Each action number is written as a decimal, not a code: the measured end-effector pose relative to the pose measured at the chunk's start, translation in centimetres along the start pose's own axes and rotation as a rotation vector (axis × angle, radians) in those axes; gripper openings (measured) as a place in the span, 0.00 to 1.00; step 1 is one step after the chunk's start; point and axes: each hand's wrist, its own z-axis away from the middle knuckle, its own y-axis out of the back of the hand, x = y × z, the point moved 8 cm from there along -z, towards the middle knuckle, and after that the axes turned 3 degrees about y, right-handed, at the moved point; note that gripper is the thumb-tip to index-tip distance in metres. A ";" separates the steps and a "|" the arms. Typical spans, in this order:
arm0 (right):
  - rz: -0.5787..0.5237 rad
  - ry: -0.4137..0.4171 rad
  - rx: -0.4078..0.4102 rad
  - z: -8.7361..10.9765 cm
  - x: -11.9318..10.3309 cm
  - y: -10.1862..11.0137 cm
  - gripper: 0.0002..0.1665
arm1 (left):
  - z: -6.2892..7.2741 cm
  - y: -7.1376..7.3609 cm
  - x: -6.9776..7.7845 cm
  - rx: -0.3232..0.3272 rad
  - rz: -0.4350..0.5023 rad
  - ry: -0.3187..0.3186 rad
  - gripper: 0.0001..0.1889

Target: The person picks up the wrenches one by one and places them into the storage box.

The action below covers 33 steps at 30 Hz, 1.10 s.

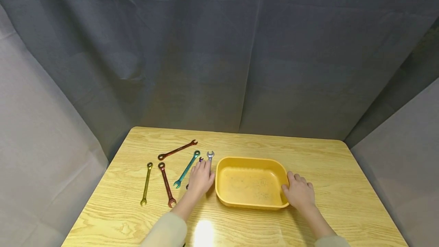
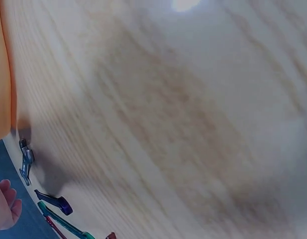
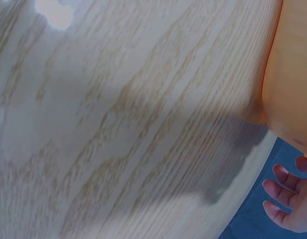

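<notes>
A yellow plastic bin sits on the wooden table, with only scattered dark specks on its floor. My right hand grips its right rim, thumb over the inside and fingers outside; in the right wrist view the other fingers spread loosely. My left hand hovers left of the bin, fingers loosely bent and holding nothing visible. Below it lie a silver wrench and a purple wrench, partly hidden in the head view. Just left of them is a teal wrench.
Farther left on the table lie a red wrench, a yellow-green wrench and, toward the back, another dark red wrench. Grey curtains hang behind the table and at both sides.
</notes>
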 end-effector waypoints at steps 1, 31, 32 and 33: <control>0.000 0.000 0.000 0.0 0.0 0.0 0.25 | -0.1 -0.1 0.0 -0.003 -0.005 0.003 0.11; -0.022 -0.005 -0.008 0.1 0.0 0.2 0.22 | -2.4 -3.0 -0.6 -0.187 0.009 0.114 0.17; -0.023 -0.006 -0.009 0.1 0.0 0.2 0.22 | -2.4 -3.1 -0.6 -0.191 0.006 0.118 0.17; -0.023 -0.006 -0.010 0.1 0.0 0.1 0.22 | -2.5 -3.1 -0.6 -0.194 0.005 0.122 0.17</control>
